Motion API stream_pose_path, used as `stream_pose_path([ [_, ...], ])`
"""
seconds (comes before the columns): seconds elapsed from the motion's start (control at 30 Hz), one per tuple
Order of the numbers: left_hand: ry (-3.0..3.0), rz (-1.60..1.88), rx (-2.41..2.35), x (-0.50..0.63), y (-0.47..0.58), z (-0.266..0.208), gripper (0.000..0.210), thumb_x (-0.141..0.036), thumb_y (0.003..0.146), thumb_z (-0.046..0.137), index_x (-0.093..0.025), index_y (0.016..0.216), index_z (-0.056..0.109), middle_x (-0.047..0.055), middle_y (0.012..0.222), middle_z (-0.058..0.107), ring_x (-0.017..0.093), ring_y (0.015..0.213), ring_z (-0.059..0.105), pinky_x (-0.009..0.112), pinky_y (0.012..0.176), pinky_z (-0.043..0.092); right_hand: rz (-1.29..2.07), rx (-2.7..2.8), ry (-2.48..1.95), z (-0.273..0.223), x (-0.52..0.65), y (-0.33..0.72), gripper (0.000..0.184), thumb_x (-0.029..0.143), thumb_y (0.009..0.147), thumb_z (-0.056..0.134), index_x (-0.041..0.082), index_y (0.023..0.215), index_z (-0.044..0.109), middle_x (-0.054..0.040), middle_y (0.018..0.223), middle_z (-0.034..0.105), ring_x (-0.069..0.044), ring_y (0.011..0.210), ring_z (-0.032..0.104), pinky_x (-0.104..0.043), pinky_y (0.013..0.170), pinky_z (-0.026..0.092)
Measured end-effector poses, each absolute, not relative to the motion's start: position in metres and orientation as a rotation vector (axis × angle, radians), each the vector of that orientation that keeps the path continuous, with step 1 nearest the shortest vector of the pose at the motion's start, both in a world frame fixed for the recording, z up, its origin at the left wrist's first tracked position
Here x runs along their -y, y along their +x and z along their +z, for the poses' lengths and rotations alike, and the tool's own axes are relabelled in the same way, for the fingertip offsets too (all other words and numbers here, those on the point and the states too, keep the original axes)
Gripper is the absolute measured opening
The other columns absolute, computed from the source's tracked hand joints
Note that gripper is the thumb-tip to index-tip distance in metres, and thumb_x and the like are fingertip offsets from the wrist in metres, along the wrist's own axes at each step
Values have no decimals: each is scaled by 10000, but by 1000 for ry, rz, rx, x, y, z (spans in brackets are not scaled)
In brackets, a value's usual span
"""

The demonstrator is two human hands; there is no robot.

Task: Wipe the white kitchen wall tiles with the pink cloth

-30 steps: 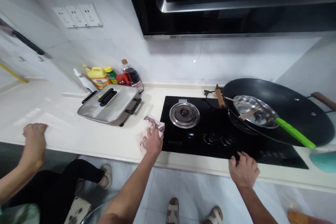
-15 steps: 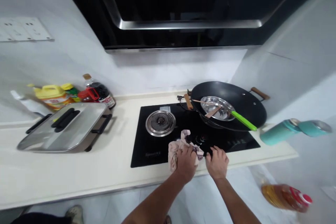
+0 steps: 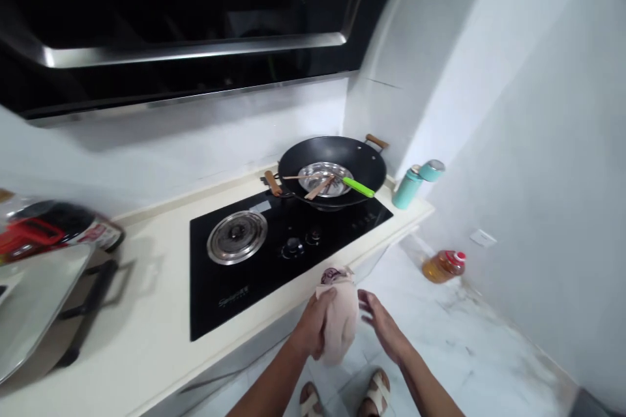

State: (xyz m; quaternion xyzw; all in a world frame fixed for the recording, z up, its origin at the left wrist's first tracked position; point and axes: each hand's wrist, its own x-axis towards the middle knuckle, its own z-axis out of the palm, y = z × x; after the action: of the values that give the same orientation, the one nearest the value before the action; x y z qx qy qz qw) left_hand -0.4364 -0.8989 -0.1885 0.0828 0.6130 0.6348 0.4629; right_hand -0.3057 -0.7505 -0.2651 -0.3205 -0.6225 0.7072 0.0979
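Note:
A pale pink cloth (image 3: 341,319) with a dark printed patch hangs in front of the counter edge. My left hand (image 3: 315,322) is closed around its left side, thumb on top. Just right of the cloth is my right hand (image 3: 380,320), fingers apart and slightly curled, holding nothing. Beyond the hands lies the black glass gas stove (image 3: 235,303) with two knobs (image 3: 292,247) near its front. Its left burner (image 3: 237,238) is bare. A black wok (image 3: 337,146) sits over the right side, holding a metal dish (image 3: 306,184), a green-handled utensil (image 3: 358,187) and wooden utensils.
At the left stand an electric pan (image 3: 39,326) with a lid and a dark sauce bottle (image 3: 63,221). A teal flask (image 3: 407,189) is at the counter's right end. An oil bottle (image 3: 443,267) rests on the floor. A range hood (image 3: 195,52) overhangs the stove.
My left hand has lifted the cloth off the stove and drawn it back past the counter edge. My right hand has left the stove's front edge. The view has turned right.

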Motion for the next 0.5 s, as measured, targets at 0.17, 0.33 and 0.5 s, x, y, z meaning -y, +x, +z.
stream_pose_path([
  [0.17, 169, 1530, -1123, 867, -414, -169, 651, -676, 876, 588, -112, 1160, 745, 186, 1141, 780, 353, 1169, 723, 469, 1128, 515, 2616, 1066, -817, -236, 786, -253, 871, 876, 850, 602, 199, 1397, 637, -163, 1307, 699, -308, 1247, 656, -479, 1065, 530],
  [0.33, 247, 1485, -943, 834, -400, -159, 680, -686, 788, 714, -190, 1254, 727, 131, 1306, 744, 342, 1331, 635, 484, 1207, 440, 2153, 889, -965, -188, 756, -216, 864, 671, 736, 874, 188, 1401, 609, -155, 1270, 718, -316, 1175, 689, -454, 1055, 551],
  [0.5, 423, 1376, -968, 807, -373, -145, 697, -614, 773, 835, -227, 1335, 693, 114, 1331, 728, 308, 1341, 623, 451, 1187, 448, 2007, 1304, -904, -150, 708, -155, 765, 670, 813, 812, 205, 1392, 630, -130, 1282, 716, -306, 1124, 696, -448, 999, 573],
])
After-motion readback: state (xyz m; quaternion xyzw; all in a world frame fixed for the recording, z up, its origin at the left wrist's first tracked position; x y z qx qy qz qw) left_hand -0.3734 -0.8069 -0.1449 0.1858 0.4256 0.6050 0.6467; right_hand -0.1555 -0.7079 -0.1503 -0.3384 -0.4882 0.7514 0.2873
